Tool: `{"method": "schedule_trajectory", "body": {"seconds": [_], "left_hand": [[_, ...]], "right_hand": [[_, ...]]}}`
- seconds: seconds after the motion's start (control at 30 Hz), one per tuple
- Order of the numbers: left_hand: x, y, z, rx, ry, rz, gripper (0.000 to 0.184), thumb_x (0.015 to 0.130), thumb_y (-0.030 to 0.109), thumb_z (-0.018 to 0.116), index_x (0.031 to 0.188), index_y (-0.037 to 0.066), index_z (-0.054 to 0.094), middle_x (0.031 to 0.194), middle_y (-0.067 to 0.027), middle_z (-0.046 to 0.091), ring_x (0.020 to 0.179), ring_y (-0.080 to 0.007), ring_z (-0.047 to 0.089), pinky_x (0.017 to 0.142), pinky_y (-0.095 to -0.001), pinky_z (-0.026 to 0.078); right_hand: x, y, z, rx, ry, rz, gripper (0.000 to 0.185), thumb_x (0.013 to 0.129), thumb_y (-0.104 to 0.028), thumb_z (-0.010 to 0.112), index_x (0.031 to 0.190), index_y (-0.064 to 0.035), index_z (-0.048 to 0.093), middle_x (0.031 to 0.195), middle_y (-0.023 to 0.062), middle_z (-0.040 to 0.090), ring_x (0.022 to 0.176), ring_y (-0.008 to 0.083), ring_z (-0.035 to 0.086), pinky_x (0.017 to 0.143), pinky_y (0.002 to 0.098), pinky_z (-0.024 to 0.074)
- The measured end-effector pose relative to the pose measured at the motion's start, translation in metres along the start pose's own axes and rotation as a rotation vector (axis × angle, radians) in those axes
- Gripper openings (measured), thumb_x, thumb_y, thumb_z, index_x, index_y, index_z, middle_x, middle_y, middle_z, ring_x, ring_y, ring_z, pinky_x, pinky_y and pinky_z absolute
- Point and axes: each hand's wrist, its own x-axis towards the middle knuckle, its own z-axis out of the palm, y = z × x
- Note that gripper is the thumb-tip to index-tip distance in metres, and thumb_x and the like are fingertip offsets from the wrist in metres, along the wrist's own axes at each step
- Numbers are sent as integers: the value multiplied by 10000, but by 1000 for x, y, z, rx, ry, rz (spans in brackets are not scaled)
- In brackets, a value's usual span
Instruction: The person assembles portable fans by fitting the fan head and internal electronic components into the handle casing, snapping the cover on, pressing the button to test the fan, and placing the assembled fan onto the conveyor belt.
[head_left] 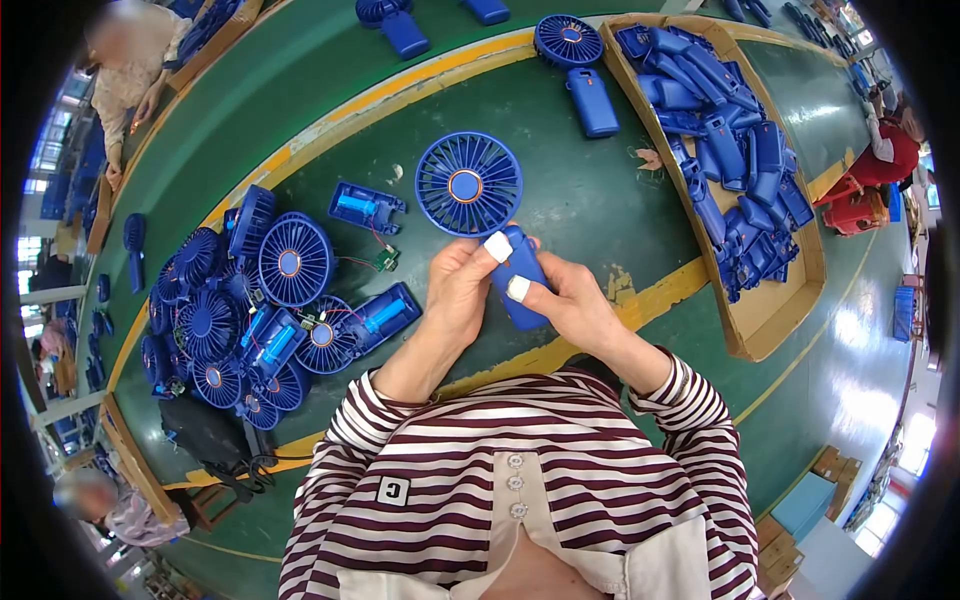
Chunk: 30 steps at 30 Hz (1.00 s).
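Note:
A blue handheld fan (pixel 468 184) is between my two hands, its round grille pointing away from me over the green table. My left hand (pixel 460 288) grips the upper part of the handle from the left, the thumb on its front. From the right, my right hand (pixel 578 305) wraps the handle's lower part, its thumb also pressed on the front. Both thumbs wear white coverings. Left of my hands lies an opened handle shell (pixel 366 208) with a blue battery, wired to a small green circuit board (pixel 385 259). Another opened handle (pixel 385 317) with a battery lies nearer me.
A pile of fan heads (pixel 212 325) covers the table's left part. At right stands a cardboard tray (pixel 742 335) full of blue handle parts. A finished-looking fan (pixel 593 103) lies beside it. A black bag (pixel 205 428) sits at lower left. Other people (pixel 130 90) are in the surroundings.

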Motion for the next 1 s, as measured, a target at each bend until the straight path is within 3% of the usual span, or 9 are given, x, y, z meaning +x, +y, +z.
{"method": "schedule_trajectory", "body": {"seconds": [0.1,0.37,0.43,0.57,1.0], "left_hand": [[-1,-1,-1,16,13,7,303,847,183,559,1013,-71,548,946,-200,623,871,-221,604,827,-325,468],[0,-2,-5,35,89,-27,291,836,157,581,1008,-77,555,950,-195,623,858,-209,607,806,-308,478],[1,2,-2,69,76,-43,236,837,134,574,979,-54,574,951,-136,639,758,-126,610,531,-201,480],[1,0,-7,64,7,2,259,793,49,604,1029,-36,543,1025,-134,617,716,-131,613,474,-206,476],[4,-5,-11,122,15,30,260,754,-2,595,1006,-59,563,941,-128,636,678,-134,612,492,-234,497]], "right_hand": [[0,-5,-3,-18,-72,89,262,851,-180,567,995,38,552,851,48,587,779,93,539,678,240,461],[7,4,7,166,-28,112,261,826,-147,600,1007,27,529,862,64,603,733,125,596,662,244,487],[8,5,9,219,-19,110,269,820,-135,605,1019,24,521,865,67,604,724,131,602,658,246,492],[11,9,8,276,-42,59,277,821,-126,602,1036,24,514,873,70,599,728,138,603,666,253,499],[14,12,11,240,3,92,240,793,-75,581,998,36,522,860,67,588,717,126,586,653,260,503]]}}
